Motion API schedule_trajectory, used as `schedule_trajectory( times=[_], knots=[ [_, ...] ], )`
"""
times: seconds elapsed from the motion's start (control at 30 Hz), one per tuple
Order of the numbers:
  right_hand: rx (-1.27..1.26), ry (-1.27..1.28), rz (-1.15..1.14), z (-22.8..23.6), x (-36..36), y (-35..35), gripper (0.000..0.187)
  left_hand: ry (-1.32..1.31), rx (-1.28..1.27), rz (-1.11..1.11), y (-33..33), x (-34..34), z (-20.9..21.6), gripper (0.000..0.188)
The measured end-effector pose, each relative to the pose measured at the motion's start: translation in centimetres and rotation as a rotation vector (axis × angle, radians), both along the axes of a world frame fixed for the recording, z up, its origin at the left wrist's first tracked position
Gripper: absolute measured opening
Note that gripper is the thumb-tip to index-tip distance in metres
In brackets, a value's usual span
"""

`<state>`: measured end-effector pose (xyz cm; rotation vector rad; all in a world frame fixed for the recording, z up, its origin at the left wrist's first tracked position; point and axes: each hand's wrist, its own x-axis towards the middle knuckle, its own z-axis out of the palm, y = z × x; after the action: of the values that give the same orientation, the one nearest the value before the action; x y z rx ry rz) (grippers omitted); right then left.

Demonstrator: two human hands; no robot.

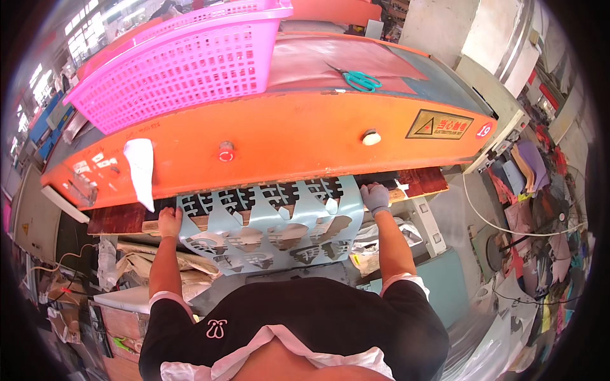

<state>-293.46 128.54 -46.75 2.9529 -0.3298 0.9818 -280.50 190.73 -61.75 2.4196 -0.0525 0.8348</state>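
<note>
A light blue sheet (298, 223) full of cut-out shapes drapes over the front edge of a wooden board (117, 220). Its far end lies in the gap beneath the orange press (286, 140). My left hand (170, 222) is bare and closed over the board's front edge, close beside the sheet's left edge. On the other side, my right hand (376, 197) wears a grey glove and is curled at the board, next to the sheet's right edge. Dark shapes show through the openings on the board. The undersides of my fingers are hidden.
A pink plastic basket (184, 70) sits on top of the press, left of teal-handled scissors (361, 80). A red button (226, 152) and a pale knob (371, 137) stick out from its front. Coloured scraps (524, 171) are heaped at right; brown paper (146, 263) lies below left.
</note>
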Motion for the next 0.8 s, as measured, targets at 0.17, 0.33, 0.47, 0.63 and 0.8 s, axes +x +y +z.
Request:
schedule_trajectory(
  times=[0.17, 0.33, 0.47, 0.63, 0.8],
  knots=[
    [-0.018, 0.027, -0.072, -1.8, -3.9, 0.0, 0.042, -0.16, 0.013, -0.018, 0.4, -5.0, -1.2, 0.036],
    [0.004, 0.008, -0.096, -3.8, -11.7, 0.8, 0.044, -0.12, 0.039, -0.006, 1.3, -13.7, -2.5, 0.035],
    [0.191, 0.032, -0.229, -4.7, -18.4, 2.8, 0.042, -0.084, 0.011, -0.008, 2.1, -21.3, -3.1, 0.035],
    [0.239, -0.014, -0.266, -6.3, -27.4, 5.5, 0.04, -0.145, 0.012, -0.053, 3.2, -30.6, -4.5, 0.032],
    [0.213, -0.081, -0.282, -7.8, -34.1, 6.8, 0.04, -0.111, 0.006, -0.098, 4.4, -37.2, -5.8, 0.031]
  ],
)
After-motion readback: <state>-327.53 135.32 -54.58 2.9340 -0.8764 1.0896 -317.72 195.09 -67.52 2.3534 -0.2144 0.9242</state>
